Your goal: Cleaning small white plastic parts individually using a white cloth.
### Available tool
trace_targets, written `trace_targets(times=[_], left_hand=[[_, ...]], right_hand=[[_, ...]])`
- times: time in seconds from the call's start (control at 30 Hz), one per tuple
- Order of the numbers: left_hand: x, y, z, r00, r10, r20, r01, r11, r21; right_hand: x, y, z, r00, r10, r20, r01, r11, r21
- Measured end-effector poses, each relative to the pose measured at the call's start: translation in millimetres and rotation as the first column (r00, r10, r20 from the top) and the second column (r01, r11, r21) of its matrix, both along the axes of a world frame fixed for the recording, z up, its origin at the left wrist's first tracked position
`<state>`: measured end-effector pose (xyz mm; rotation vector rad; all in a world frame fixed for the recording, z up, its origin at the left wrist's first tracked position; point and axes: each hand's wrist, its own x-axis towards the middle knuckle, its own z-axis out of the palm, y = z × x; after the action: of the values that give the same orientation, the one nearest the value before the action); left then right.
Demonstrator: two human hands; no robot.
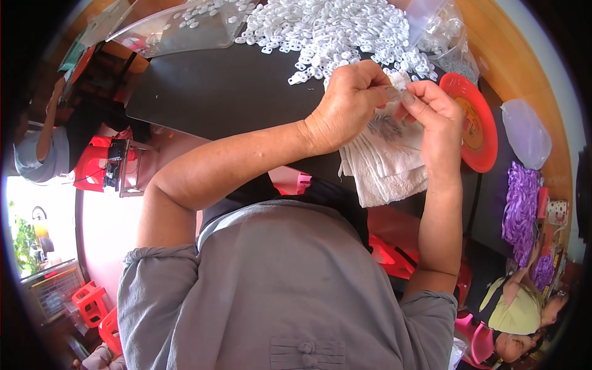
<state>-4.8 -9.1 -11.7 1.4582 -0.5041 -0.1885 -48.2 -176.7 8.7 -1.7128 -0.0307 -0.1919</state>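
The left hand point(356, 102) has its thumb and forefinger pressed together at the tips, and the right hand point(436, 117) pinches the same way, the two sets of tips almost meeting above the upper part of the one cloth point(383, 182). Something small and white shows by the fingertips; whether either hand grips it, I cannot tell.

Beyond the cloth lies one heap of white pieces point(333, 28), holed and far too many to count, cut off by the top edge. A dark patch on the cloth, partly behind the fingers, could be loose bits or a print.

One red plate point(487, 132) is just right of the cloth, its near side partly behind the right hand. One clear bag point(453, 46) sits beyond the cloth and to its right, its contents blurred. One clear tub point(185, 31), beyond the cloth and well to its left, holds more white pieces and is also cut off. The dark table point(216, 92) stretches left of the cloth, the left forearm crossing in front of it.

Well right of the cloth hang two purple bundles point(521, 213), one large, one small. Far to its left, one other person point(46, 151) is partly seen.
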Motion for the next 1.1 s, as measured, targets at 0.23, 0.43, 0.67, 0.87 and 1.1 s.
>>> trace_targets(times=[0.23, 0.43, 0.67, 0.87, 1.1], left_hand=[[-2, 1, 8, 0.988, -0.076, -0.138, 0.067, 0.995, -0.069], [1, 6, 8, 0.978, -0.186, -0.096, 0.168, 0.971, -0.168], [1, 13, 8, 0.967, -0.254, -0.019, 0.251, 0.961, -0.114], [-2, 13, 7, 0.97, -0.244, -0.02, 0.237, 0.957, -0.17], [-4, 15, 8, 0.97, -0.244, 0.001, 0.242, 0.96, -0.139]], right_hand=[[0, -6, -2, 0.998, 0.043, 0.039, -0.042, 0.999, -0.007], [-1, -12, 5, 0.989, 0.144, 0.015, -0.145, 0.986, 0.077], [-2, -14, 5, 0.957, 0.281, -0.075, -0.268, 0.952, 0.146], [-4, -6, 5, 0.949, 0.296, -0.104, -0.267, 0.937, 0.227], [-7, -2, 5, 0.945, 0.314, -0.094, -0.279, 0.922, 0.267]])
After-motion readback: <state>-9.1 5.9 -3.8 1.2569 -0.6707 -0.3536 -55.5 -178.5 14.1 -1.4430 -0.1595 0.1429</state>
